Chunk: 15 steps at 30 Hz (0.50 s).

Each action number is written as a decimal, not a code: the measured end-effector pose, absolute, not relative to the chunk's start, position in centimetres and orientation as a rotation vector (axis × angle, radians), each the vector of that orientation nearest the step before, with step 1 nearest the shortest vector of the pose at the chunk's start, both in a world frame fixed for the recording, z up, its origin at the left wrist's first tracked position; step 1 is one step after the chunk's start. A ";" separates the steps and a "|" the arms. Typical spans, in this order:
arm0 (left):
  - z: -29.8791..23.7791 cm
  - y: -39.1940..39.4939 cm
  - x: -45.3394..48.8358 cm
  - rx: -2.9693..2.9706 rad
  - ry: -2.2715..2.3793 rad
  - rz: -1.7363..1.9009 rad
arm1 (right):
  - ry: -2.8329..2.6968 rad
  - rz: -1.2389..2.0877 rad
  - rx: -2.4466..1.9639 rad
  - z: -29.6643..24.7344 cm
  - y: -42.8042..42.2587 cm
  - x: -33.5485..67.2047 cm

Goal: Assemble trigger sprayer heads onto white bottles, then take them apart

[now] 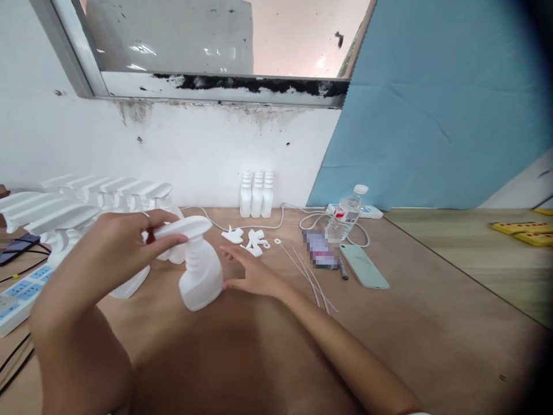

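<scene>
1 spray bottle (201,279) stands on the table (432,323) between both hands, its long axis tilted, top leaning left. The left hand (116,242) is closed on the trigger head (184,226), fingertips pinching from the left. The right hand (250,274) lies open, fingers spread, touching the bottle's lower right side. Loose trigger parts (253,239) and thin tubes (309,276) lie beyond the right fingers.

spray bottle (199,279) on table (432,340) | phone (363,266) right | three bottles (257,196) behind, by wall
</scene>
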State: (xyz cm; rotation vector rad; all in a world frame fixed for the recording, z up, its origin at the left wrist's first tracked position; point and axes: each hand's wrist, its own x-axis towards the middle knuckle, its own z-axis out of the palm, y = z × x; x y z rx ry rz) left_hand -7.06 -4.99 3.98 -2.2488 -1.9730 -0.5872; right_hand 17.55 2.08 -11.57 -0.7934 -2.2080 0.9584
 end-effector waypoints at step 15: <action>4.2 -5.5 -13.4 -1.631 -2.437 -0.563 | -2.605 0.415 -0.733 -17.7 1.4 15.5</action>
